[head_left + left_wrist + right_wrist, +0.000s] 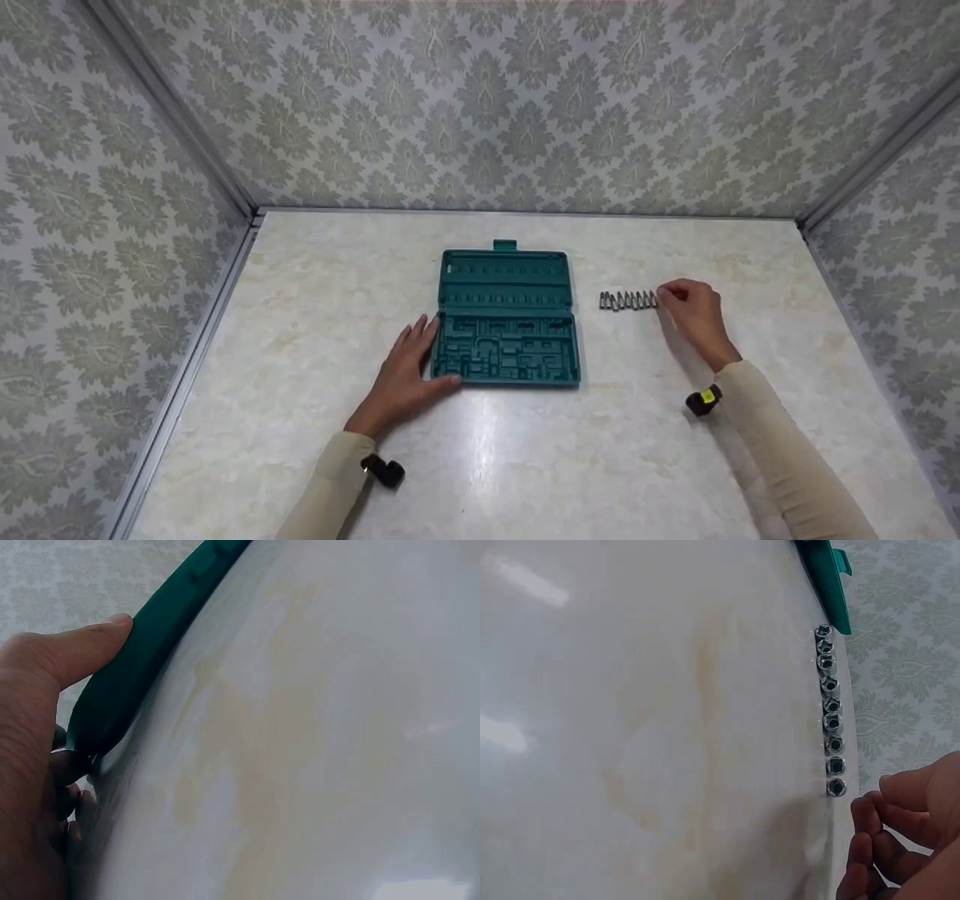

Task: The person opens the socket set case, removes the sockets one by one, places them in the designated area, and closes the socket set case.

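An open green tool case (507, 384) lies on the table, its lower tray moulded with recesses. My left hand (405, 371) rests against its near left corner, thumb along the front edge, fingers extended along the left side. The left wrist view shows that thumb (101, 645) on the case wall (135, 667). To the right of the case, several metal sockets (628, 301) lie side by side in a row. At the row's right end is my right hand (694, 311), fingers curled and thumb near the index fingertip. Nothing shows between them, close beside the last socket (836, 787).
The case lid (505, 277) lies folded back toward the rear wall, its latch (505, 244) pointing away. Patterned panels (484, 105) enclose the pale table (315, 300) at the back and both sides. A small black device is strapped to each wrist.
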`<state>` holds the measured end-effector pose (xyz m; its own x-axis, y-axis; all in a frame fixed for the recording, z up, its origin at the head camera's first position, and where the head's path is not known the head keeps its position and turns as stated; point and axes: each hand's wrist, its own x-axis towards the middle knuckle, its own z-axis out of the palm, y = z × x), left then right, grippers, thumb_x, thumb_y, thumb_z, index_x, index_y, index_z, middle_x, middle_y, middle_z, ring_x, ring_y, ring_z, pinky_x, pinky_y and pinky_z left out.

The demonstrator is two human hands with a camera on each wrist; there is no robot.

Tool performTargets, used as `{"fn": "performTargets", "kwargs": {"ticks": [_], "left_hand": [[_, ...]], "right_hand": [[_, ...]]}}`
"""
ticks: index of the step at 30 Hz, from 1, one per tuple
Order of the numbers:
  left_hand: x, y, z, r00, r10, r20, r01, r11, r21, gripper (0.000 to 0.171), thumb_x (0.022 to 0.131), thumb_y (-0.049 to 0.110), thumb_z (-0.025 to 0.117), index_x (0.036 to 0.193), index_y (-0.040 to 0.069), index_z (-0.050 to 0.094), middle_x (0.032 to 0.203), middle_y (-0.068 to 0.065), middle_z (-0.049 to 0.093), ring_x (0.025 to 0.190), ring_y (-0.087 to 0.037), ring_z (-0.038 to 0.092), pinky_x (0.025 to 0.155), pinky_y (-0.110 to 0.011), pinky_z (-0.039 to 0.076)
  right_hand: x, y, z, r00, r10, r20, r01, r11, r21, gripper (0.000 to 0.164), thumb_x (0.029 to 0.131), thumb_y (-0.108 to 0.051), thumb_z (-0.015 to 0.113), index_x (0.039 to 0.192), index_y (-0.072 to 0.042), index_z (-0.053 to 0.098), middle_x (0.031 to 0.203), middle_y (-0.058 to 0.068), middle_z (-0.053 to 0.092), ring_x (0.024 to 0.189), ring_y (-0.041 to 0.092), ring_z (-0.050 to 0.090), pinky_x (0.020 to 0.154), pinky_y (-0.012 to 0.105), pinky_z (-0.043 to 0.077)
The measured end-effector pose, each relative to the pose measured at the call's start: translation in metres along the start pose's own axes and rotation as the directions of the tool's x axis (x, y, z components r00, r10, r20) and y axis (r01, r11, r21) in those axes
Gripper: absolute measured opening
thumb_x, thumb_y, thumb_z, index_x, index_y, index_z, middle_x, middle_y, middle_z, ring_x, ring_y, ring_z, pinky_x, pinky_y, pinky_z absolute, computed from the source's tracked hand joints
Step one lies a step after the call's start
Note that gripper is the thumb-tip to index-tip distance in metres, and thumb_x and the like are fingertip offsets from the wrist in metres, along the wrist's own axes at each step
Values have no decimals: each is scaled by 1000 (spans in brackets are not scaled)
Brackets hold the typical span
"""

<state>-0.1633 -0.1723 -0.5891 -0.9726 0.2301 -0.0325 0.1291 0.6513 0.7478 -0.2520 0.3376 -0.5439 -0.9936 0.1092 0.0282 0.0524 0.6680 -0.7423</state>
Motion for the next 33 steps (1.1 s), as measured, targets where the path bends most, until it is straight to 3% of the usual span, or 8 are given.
{"fn": "performTargets", "kwargs": {"ticks": [11, 20, 33], "left_hand": [[3, 0, -1, 1000, 0, -2, 0, 1000, 3, 112, 89, 63, 83, 178, 31, 22, 185, 0, 16, 170, -36, 8, 133, -65, 17], [1, 0, -2, 1000, -6, 12, 6, 1000, 13, 112, 89, 65, 81, 178, 30, 22, 185, -1, 16, 170, -37, 7, 132, -68, 17], [1, 2, -1, 1000, -17, 8, 17, 1000, 8, 110, 90, 62, 82, 178, 33, 21, 185, 1, 15, 171, -36, 7, 133, -67, 17]], "right_hand": [[2, -21, 14, 994, -106, -27, 107, 994, 32, 27, 111, -17, 66, 122, 3, 80, 111, 18, 78, 95, 23, 63, 76, 25, 48], [0, -47, 43, 988, -130, 87, 123, 989, 82, 26, 112, -17, 65, 125, 0, 79, 114, 13, 78, 96, 24, 65, 77, 26, 52], [2, -90, 80, 935, -321, 153, 298, 942, 156, 22, 111, -15, 68, 123, -2, 81, 112, 9, 80, 101, 24, 68, 88, 42, 52]]}}
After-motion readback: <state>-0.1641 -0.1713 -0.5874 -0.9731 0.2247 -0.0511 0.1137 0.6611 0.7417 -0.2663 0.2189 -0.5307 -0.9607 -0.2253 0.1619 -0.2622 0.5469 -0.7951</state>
